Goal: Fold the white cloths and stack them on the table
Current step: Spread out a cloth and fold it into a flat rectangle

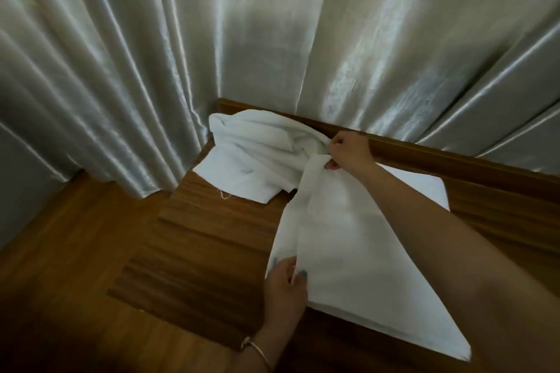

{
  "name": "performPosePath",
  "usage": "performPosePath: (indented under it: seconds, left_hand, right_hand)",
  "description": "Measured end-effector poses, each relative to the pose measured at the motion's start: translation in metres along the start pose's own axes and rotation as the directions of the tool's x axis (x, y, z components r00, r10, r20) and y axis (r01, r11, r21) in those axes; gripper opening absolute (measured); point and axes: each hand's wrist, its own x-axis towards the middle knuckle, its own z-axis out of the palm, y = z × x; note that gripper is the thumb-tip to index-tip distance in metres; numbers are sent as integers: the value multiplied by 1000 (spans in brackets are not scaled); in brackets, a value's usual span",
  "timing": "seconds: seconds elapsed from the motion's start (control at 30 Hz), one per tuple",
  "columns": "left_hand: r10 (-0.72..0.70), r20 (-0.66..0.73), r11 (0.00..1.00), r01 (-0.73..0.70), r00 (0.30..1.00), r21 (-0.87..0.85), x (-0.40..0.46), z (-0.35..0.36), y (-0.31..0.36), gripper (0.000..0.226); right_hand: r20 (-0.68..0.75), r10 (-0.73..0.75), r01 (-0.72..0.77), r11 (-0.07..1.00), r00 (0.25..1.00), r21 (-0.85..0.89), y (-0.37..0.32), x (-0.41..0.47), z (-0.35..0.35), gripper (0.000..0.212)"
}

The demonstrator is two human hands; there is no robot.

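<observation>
A white cloth (348,245) stretches across the wooden table (212,239), pulled taut between my two hands. My right hand (348,151) pinches its far corner near the table's back rail. My left hand (285,281) pinches its near edge at the table's front. A crumpled pile of white cloths (257,154) lies at the table's far left corner, touching the held cloth. Another flat white cloth (424,188) shows under my right forearm, partly hidden.
A shiny pale curtain (272,39) hangs right behind the table and drapes to the wooden floor (60,266) on the left. A raised wooden rail (439,160) runs along the table's back edge. The table's left edge drops off beside the floor.
</observation>
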Motion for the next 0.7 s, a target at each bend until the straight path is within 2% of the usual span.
performPosePath:
  seconds: [0.07, 0.17, 0.4, 0.47, 0.53, 0.63, 0.7]
  left_hand:
    - [-1, 27, 1000, 1, 1000, 2, -3, -11, -3, 22]
    - [11, 33, 1000, -12, 999, 14, -5, -26, -2, 28]
    - [27, -48, 996, -22, 998, 90, 13, -46, -6, 21]
    - [10, -86, 992, 1, 996, 123, 20, -48, -11, 18]
    - [-16, -109, 981, 36, 994, 190, 24, -48, -18, 16]
    - [-40, -199, 936, 106, 979, 336, 28, -44, -22, 30]
    - [22, -267, 901, 97, 964, 423, 33, -38, -16, 46]
  right_hand:
    - [-55, -9, 10, 1000, 998, 14, -4, 7, 7, 19]
    - [-100, 16, -12, 999, 995, 47, -6, 16, 13, 20]
    - [-94, 51, -56, 997, 994, -52, 5, 21, 39, 7]
    - [-95, 64, -70, 995, 993, -65, 12, 23, 45, 12]
    - [-105, 86, -85, 996, 991, 8, 17, 25, 47, 23]
    - [-74, 135, -122, 980, 988, 155, 22, 22, 42, 36]
    - [-87, 106, -94, 988, 991, 124, 29, 22, 34, 37]
